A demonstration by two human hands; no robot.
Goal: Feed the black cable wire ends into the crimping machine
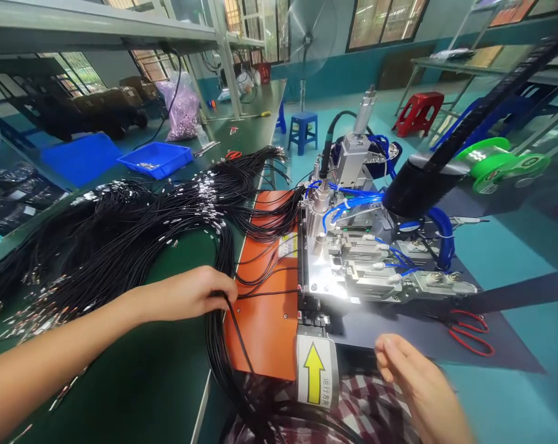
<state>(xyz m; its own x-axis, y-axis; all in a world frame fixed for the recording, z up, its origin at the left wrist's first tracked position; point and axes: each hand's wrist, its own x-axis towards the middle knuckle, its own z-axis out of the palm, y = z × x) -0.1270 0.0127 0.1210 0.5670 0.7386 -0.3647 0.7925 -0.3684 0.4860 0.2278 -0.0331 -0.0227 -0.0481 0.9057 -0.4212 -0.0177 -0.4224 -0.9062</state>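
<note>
My left hand is closed around a black cable at the edge of the green bench, and the cable's lower part hangs down over the orange plate. Beneath that hand a thick bundle of black cables runs off the bench towards my lap. My right hand is in front of the machine, its thumb and fingers pinched together; whatever may be between them is hidden. Several single cables lie across the orange plate with their ends at the machine's near side.
More black cables cover the green bench. Red-handled scissors lie on the machine's dark base. A yellow arrow label sits at the front. Behind are a blue tray, a green wire spool and a blue stool.
</note>
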